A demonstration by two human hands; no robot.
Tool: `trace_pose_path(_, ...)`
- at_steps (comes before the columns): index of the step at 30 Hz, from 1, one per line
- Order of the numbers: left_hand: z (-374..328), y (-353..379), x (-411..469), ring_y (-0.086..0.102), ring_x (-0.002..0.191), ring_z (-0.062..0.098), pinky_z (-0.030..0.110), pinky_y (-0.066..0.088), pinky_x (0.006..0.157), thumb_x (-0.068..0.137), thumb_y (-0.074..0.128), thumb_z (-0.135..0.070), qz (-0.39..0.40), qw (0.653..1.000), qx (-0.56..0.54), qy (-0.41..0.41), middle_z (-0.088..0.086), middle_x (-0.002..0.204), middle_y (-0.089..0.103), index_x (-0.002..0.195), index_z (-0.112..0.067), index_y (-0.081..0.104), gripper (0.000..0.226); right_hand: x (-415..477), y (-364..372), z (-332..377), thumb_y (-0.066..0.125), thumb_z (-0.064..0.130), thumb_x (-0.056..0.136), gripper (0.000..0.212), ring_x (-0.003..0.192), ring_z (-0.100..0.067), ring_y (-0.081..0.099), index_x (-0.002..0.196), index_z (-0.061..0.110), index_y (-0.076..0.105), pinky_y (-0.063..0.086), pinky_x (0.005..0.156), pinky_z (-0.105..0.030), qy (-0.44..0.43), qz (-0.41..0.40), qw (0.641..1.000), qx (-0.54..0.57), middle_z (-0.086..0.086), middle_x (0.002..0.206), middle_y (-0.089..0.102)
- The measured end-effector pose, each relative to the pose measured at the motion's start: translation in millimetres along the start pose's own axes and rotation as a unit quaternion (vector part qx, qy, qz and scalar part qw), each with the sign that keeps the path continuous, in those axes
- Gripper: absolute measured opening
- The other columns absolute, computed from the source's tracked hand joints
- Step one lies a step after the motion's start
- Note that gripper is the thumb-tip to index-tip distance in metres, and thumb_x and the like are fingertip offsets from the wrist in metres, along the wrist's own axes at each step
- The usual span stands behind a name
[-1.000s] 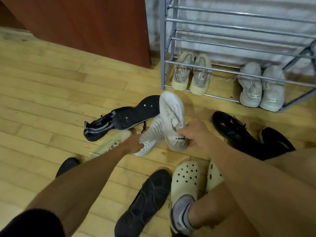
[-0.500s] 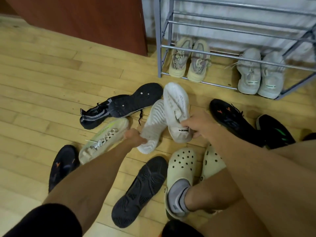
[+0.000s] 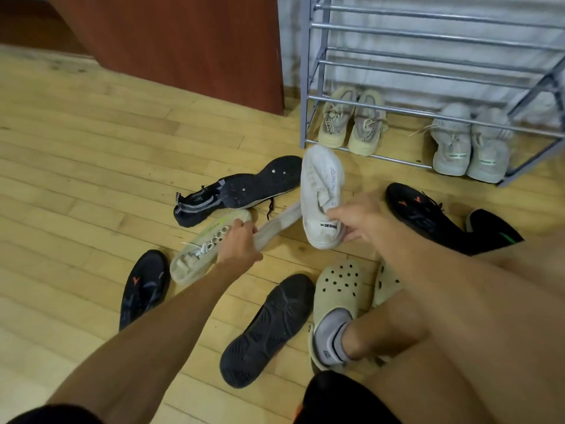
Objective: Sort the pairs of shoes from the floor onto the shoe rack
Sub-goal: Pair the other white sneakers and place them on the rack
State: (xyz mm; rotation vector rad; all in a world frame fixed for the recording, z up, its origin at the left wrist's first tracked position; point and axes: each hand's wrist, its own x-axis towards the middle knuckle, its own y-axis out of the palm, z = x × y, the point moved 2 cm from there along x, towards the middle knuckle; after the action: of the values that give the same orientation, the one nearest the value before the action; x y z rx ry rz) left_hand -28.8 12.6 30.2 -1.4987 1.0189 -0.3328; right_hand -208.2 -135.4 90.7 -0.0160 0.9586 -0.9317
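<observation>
- My left hand [image 3: 240,244] pinches the heel of one white shoe [image 3: 279,223], toe low; my right hand [image 3: 356,220] grips its partner [image 3: 321,197] sole-up (matched, so they travel together).
- Dark strays [image 3: 269,328] lie around on the floor [image 3: 76,166].
- Beyond, the rack [image 3: 397,114] holds two pale pairs on its bottom tier.

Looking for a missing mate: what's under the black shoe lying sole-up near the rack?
The sole-up black shoe rests across the heel end of a black knit sneaker, whose toe and patterned band show. That sneaker's heel is covered, and anything else beneath is hidden.
</observation>
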Motion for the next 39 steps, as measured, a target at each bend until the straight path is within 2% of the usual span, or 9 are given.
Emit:
trace_pose_path(3, 20.0, 9.8, -18.6, 0.053, 0.11, 0.029, 0.038, 0.048, 0.089, 0.076, 0.072, -0.015, -0.039, 0.995, 0.08, 0.048, 0.01, 0.123, 0.048, 0.123, -0.01, 0.053, 0.052, -5.5, 7.3, 4.8, 0.073, 0.012, 0.08, 0.031, 0.082, -0.03, 0.069, 0.107, -0.001, 0.065, 0.058, 0.066, -0.038, -0.007, 0.013, 1.0, -0.003, -0.019, 0.101, 0.07)
trace_pose_path(7, 36.3, 35.1, -33.1, 0.059, 0.11, 0.025, 0.028, 0.048, 0.087, 0.089, 0.059, -0.013, 0.09, 0.993, -0.001, 0.077, 0.006, 0.12, 0.06, 0.121, -0.013, 0.063, 0.032, -10.8, 11.7, 6.7, 0.072, 0.009, 0.08, 0.024, 0.07, -0.024, 0.067, 0.101, 0.001, 0.064, 0.057, 0.06, -0.035, -0.015, 0.026, 1.0, -0.009, -0.016, 0.092, 0.069)
trace_pose_path(10, 50.0, 45.8, -34.2, 0.059, 0.112, 0.027, 0.023, 0.041, 0.081, 0.09, 0.059, -0.018, 0.092, 0.984, -0.152, -0.006, 0.011, 0.123, 0.06, 0.119, -0.01, 0.067, 0.031, -11.5, 11.9, 0.6, 0.071, 0.007, 0.08, 0.02, 0.077, -0.026, 0.068, 0.098, 0.0, 0.065, 0.058, 0.066, -0.037, -0.019, 0.03, 0.999, -0.032, -0.017, 0.093, 0.069)
trace_pose_path(12, 61.5, 52.0, -32.4, 0.054, 0.118, 0.029, 0.029, 0.043, 0.084, 0.09, 0.06, -0.025, 0.074, 0.965, -0.229, -0.103, 0.015, 0.136, 0.049, 0.133, -0.01, 0.054, 0.047, -9.9, 11.6, -3.8, 0.072, 0.008, 0.08, 0.027, 0.085, -0.028, 0.07, 0.104, -0.002, 0.065, 0.059, 0.071, -0.038, -0.021, 0.027, 0.998, -0.055, -0.017, 0.099, 0.071)
trace_pose_path(16, 67.9, 69.6, -29.5, 0.042, 0.13, 0.032, 0.034, 0.041, 0.089, 0.09, 0.059, -0.036, 0.164, 0.928, -0.269, -0.198, 0.013, 0.151, 0.031, 0.148, -0.008, 0.027, 0.072, -6.3, 12.5, -6.7, 0.074, 0.009, 0.076, 0.035, 0.089, -0.03, 0.07, 0.109, -0.001, 0.066, 0.061, 0.076, -0.043, -0.02, 0.021, 0.996, -0.085, -0.018, 0.104, 0.07)
trace_pose_path(21, 63.8, 81.6, -16.4, 0.05, 0.12, 0.033, 0.037, 0.044, 0.086, 0.09, 0.058, -0.038, 0.17, 0.915, -0.268, -0.249, 0.016, 0.138, 0.046, 0.14, -0.004, 0.035, 0.065, 0.6, 10.1, -8.3, 0.074, 0.01, 0.077, 0.03, 0.087, -0.031, 0.067, 0.104, 0.001, 0.064, 0.061, 0.071, -0.041, -0.012, 0.015, 0.995, -0.094, -0.016, 0.1, 0.065)
trace_pose_path(26, 57.9, 89.6, -7.8, 0.051, 0.118, 0.038, 0.045, 0.048, 0.095, 0.09, 0.058, -0.039, 0.142, 0.945, -0.146, -0.255, 0.021, 0.134, 0.049, 0.134, -0.004, 0.039, 0.06, 8.0, 6.1, -10.5, 0.077, 0.014, 0.074, 0.036, 0.088, -0.029, 0.07, 0.106, 0.001, 0.067, 0.062, 0.069, -0.04, -0.006, 0.023, 0.993, -0.116, -0.016, 0.101, 0.069)
trace_pose_path(30, 58.0, 83.8, -9.9, 0.058, 0.103, 0.032, 0.033, 0.047, 0.069, 0.084, 0.067, -0.037, 0.216, 0.931, -0.174, -0.237, 0.017, 0.12, 0.055, 0.128, -0.001, 0.046, 0.06, 9.5, 2.9, -13.0, 0.076, 0.014, 0.073, 0.034, 0.087, -0.03, 0.071, 0.104, 0.001, 0.068, 0.062, 0.069, -0.042, -0.005, 0.023, 0.992, -0.127, -0.017, 0.101, 0.07)
trace_pose_path(39, 38.3, -4.2, 5.9, 0.056, 0.057, 0.02, 0.028, 0.046, 0.053, 0.076, 0.075, -0.024, 0.219, 0.968, -0.071, -0.096, 0.009, 0.066, 0.059, 0.069, -0.002, 0.06, 0.028, -6.9, 4.3, -10.4, 0.074, 0.008, 0.079, 0.045, 0.099, -0.039, 0.067, 0.12, -0.002, 0.059, 0.06, 0.065, -0.044, 0.034, 0.024, 0.999, 0.0, -0.023, 0.115, 0.064)
